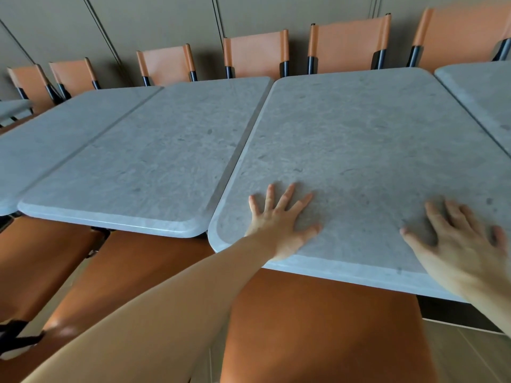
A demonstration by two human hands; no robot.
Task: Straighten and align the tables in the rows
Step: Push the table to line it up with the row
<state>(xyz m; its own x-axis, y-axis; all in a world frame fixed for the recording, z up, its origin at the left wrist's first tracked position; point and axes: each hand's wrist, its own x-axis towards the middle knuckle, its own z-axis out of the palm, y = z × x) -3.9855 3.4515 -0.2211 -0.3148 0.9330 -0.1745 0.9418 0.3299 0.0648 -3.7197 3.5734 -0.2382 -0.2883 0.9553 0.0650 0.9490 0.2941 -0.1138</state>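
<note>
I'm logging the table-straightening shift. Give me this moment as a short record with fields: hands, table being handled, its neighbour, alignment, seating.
left hand: left hand flat, fingers spread, on the near part of the top
right hand: right hand flat on the same top, blurred
table handled: grey stone-look table
neighbour: left table, narrow gap between them
alignment: handled table's near edge sits closer to the camera than the neighbour's
seating: orange chairs along the far wall; orange seat below the near edge

One head-worn wide-angle view looks forward and steeply down from above the near edge of a grey table [359,139], close to it. It faces a row of orange chairs [255,55] against the wall [154,20] beyond.
</note>
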